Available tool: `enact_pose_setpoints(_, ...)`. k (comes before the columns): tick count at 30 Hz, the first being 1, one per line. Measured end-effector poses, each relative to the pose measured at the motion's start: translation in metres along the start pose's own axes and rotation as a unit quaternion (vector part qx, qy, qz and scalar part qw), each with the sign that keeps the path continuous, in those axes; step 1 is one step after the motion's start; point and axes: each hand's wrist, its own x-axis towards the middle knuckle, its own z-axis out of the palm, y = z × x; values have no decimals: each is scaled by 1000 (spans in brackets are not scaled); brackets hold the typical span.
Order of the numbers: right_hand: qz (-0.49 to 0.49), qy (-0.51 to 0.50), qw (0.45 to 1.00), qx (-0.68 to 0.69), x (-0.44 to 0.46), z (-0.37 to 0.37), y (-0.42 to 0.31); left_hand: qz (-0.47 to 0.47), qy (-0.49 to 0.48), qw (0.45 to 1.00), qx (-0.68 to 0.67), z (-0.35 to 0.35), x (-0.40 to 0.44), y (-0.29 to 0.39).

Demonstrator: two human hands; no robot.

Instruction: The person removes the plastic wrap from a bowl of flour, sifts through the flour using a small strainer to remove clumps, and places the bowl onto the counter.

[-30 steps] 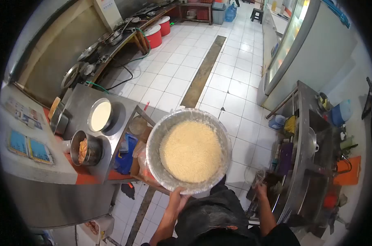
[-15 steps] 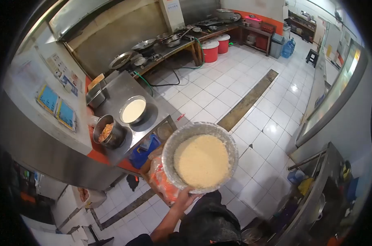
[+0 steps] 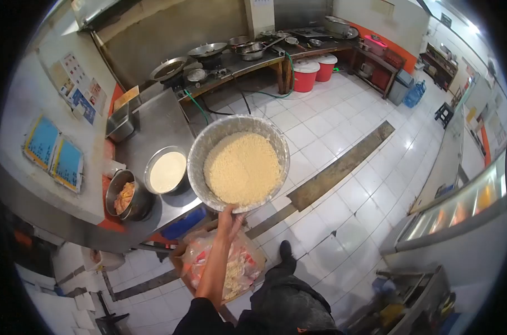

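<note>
My left hand [image 3: 229, 221] grips the near rim of a large metal basin [image 3: 195, 162], its thumb over the edge and its other fingers mostly hidden underneath. Pale yellow crumbs [image 3: 245, 170] fill much of the basin, which is held up in the air beside the steel counter [image 3: 153, 120]. Just left of it, on that counter, stands a metal bowl of cream-coloured batter [image 3: 167, 172]. Farther left is a metal pot [image 3: 142, 205] with pieces of raw-looking meat [image 3: 125, 197] in it. My right hand does not show.
Below the basin, an open cardboard box [image 3: 259, 248] on the floor holds a plastic bag [image 3: 234, 268]. Woks [image 3: 207, 50] and pans line the back stove bench. Red buckets [image 3: 305, 81] stand under it. A glass-fronted display case [image 3: 449, 215] is at right.
The basin has moved left and away from my body, nearer the counter, with my left hand still on its rim. The view has shifted, and more of the cardboard box shows.
</note>
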Motion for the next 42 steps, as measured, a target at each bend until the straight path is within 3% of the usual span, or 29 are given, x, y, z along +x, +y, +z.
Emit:
enact_pose_setpoints(8,-93,13,994,-53,100,2,-234,62,21,997,28,50,145,45)
enact_pose_setpoints(16,-141,-104,969,-173,171,120,-408,142,88,986,-12,83,216,53)
enact_pose_setpoints(19,-141,-140,954,-223,192,157,-458,167,113,976,-81,62,277,68)
enact_pose_setpoints(23,-140,-159,935,-285,240,180,-524,188,-12,975,-118,9,396,117)
enact_pose_setpoints(24,-141,-157,929,-306,256,181,-543,222,-15,971,81,1,415,135)
enact_pose_setpoints(25,-140,-153,923,-323,274,182,-562,264,-6,926,269,-7,434,153)
enact_pose_setpoints(26,-141,-143,915,-350,294,179,-579,212,-16,972,97,-27,459,176)
enact_pose_setpoints(27,-142,-132,906,-377,319,178,-596,165,-9,983,-85,-52,487,198)
enact_pose_setpoints(29,-165,-105,858,-475,387,178,-629,251,47,964,-70,-91,533,231)
enact_pose_setpoints(31,-260,-82,725,-632,487,200,-653,251,102,951,-148,-121,552,254)
enact_pose_setpoints(32,-380,-93,565,-726,432,248,-721,249,136,933,-222,-110,549,261)
enact_pose_setpoints(33,-445,-56,577,-683,395,295,-761,272,136,929,-213,-114,555,265)
enact_pose_setpoints(34,-489,-99,515,-697,379,345,-797,293,138,925,-201,-122,559,268)
enact_pose_setpoints(35,-474,-137,536,-686,318,389,-836,310,141,922,-187,-131,558,265)
enact_pose_setpoints(36,-490,-206,598,-600,287,421,-856,269,135,927,-224,-129,548,257)
enact_pose_setpoints(37,-587,-236,428,-646,291,464,-864,229,127,929,-263,-112,534,247)
enact_pose_setpoints(38,-644,-299,441,-550,299,503,-857,189,117,927,-303,-91,520,235)
enact_pose_setpoints(39,-574,-305,492,-579,206,526,-877,196,142,956,-164,-65,504,213)
enact_pose_setpoints(40,-499,-297,630,-515,191,562,-859,198,161,967,-22,-44,483,184)
enact_pose_setpoints(42,-504,-352,620,-488,117,601,-850,127,189,960,164,-36,440,134)
